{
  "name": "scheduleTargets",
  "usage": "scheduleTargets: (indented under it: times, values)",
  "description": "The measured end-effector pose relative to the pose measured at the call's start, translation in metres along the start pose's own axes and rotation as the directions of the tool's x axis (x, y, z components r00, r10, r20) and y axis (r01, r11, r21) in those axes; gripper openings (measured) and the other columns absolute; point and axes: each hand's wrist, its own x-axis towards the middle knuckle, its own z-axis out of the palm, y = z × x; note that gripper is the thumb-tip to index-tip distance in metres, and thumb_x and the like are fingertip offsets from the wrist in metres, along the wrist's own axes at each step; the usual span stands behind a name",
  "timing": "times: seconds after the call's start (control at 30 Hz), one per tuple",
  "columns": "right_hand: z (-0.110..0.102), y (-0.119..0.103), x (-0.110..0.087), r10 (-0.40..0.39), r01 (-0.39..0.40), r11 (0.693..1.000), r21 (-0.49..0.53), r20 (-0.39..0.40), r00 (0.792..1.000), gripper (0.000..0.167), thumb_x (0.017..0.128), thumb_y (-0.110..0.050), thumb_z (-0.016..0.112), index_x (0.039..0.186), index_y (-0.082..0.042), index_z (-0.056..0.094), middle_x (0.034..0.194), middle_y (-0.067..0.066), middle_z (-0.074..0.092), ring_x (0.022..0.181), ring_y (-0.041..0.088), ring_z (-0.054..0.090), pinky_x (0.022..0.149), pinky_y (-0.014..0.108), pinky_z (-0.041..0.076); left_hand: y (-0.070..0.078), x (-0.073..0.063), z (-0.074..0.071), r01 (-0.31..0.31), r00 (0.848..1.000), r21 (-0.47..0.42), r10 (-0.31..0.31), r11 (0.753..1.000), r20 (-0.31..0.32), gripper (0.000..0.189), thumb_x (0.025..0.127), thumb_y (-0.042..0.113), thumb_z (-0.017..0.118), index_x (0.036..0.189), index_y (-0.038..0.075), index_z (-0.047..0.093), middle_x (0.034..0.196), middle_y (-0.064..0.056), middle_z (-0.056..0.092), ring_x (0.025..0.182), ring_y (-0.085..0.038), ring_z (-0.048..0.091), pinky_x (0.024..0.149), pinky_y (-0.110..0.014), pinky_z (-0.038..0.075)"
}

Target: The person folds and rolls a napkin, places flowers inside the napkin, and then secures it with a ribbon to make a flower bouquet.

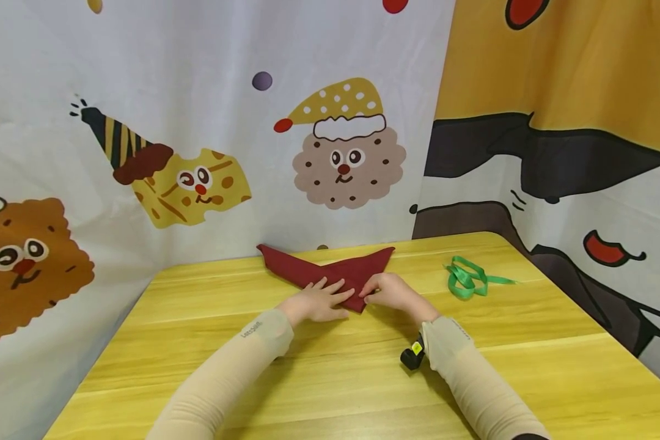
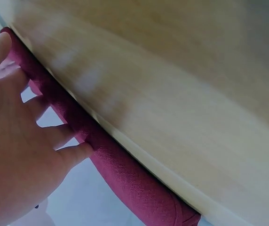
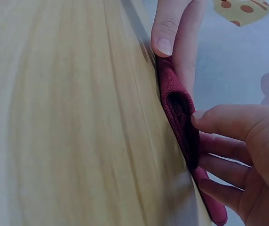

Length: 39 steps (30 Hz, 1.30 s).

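Observation:
A dark red cloth point(image 1: 291, 267), folded into a V with two raised points, lies near the table's back edge. Spread over its lower part is my left hand point(image 1: 320, 302), fingers straight and resting on the fabric. At the right side, close to the bottom tip, my right hand point(image 1: 389, 291) pinches the cloth's edge between thumb and fingers. The right wrist view shows the thumb point(image 3: 209, 117) at an open fold of the cloth point(image 3: 176, 87), with the other fingers along its side. In the left wrist view the cloth point(image 2: 125, 176) forms a thick rolled edge beyond my fingertips.
A loosely looped green ribbon point(image 1: 466, 278) lies to the right on the wooden table point(image 1: 330, 391). A printed curtain point(image 1: 214, 91) with cartoon figures hangs right behind the table. A small black device point(image 1: 412, 358) sits at my right wrist.

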Motion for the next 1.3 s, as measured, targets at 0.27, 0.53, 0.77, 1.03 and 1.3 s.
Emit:
scheduleTargets:
  times: [0.27, 0.53, 0.77, 1.03, 1.3]
  values:
    - [0.000, -0.005, 0.000, 0.004, -0.004, 0.999, -0.048, 0.013, 1.000, 0.009, 0.085, -0.012, 0.072, 0.089, -0.011, 0.079, 0.091, -0.002, 0.067, 0.086, 0.017, 0.063, 0.075, 0.033, 0.051, 0.001, -0.002, 0.000, 0.014, 1.000, -0.005, -0.014, 1.000, 0.026, 0.066, 0.095, 0.065, 0.036, 0.154, 0.042, 0.015, 0.161, 0.007, 0.004, 0.146, -0.037, 0.005, 0.113, -0.056, 0.010]
    - [0.007, -0.016, -0.004, 0.001, 0.002, 0.994, -0.113, 0.028, 1.000, 0.029, 0.074, -0.035, 0.084, 0.089, -0.013, 0.075, 0.086, -0.006, 0.062, 0.075, 0.010, 0.057, 0.072, 0.031, 0.049, 0.003, -0.006, 0.000, 0.019, 0.999, -0.025, -0.018, 0.999, 0.038, 0.069, 0.095, 0.066, 0.038, 0.154, 0.039, 0.017, 0.162, 0.006, 0.005, 0.145, -0.039, 0.007, 0.113, -0.057, 0.011]
    - [0.007, -0.033, -0.008, 0.024, -0.012, 0.982, -0.190, 0.057, 0.998, 0.040, 0.065, -0.041, 0.090, 0.086, -0.014, 0.069, 0.087, -0.006, 0.059, 0.075, 0.013, 0.058, 0.072, 0.033, 0.049, 0.003, -0.012, -0.001, 0.018, 0.998, -0.039, -0.015, 0.999, 0.063, 0.069, 0.093, 0.068, 0.037, 0.154, 0.040, 0.019, 0.161, 0.006, 0.007, 0.145, -0.038, 0.008, 0.112, -0.057, 0.012]
    - [0.010, -0.031, -0.008, -0.017, 0.020, 0.970, -0.243, 0.011, 1.000, 0.024, 0.069, -0.025, 0.087, 0.081, -0.015, 0.068, 0.084, -0.007, 0.057, 0.067, 0.011, 0.053, 0.066, 0.031, 0.047, 0.007, -0.016, -0.002, 0.015, 0.996, -0.056, -0.010, 0.998, 0.084, 0.070, 0.094, 0.065, 0.041, 0.154, 0.039, 0.017, 0.162, 0.006, 0.005, 0.146, -0.038, 0.005, 0.113, -0.055, 0.010]
    - [0.013, -0.029, -0.010, -0.097, 0.091, 0.961, -0.261, -0.011, 0.995, 0.012, 0.079, -0.019, 0.075, 0.074, -0.019, 0.064, 0.077, -0.007, 0.051, 0.059, 0.008, 0.041, 0.058, 0.027, 0.040, 0.012, -0.022, -0.005, 0.028, 0.998, 0.021, -0.029, 0.999, 0.050, 0.069, 0.094, 0.057, 0.052, 0.153, 0.040, 0.021, 0.161, 0.007, 0.012, 0.145, -0.034, 0.015, 0.113, -0.052, 0.019]
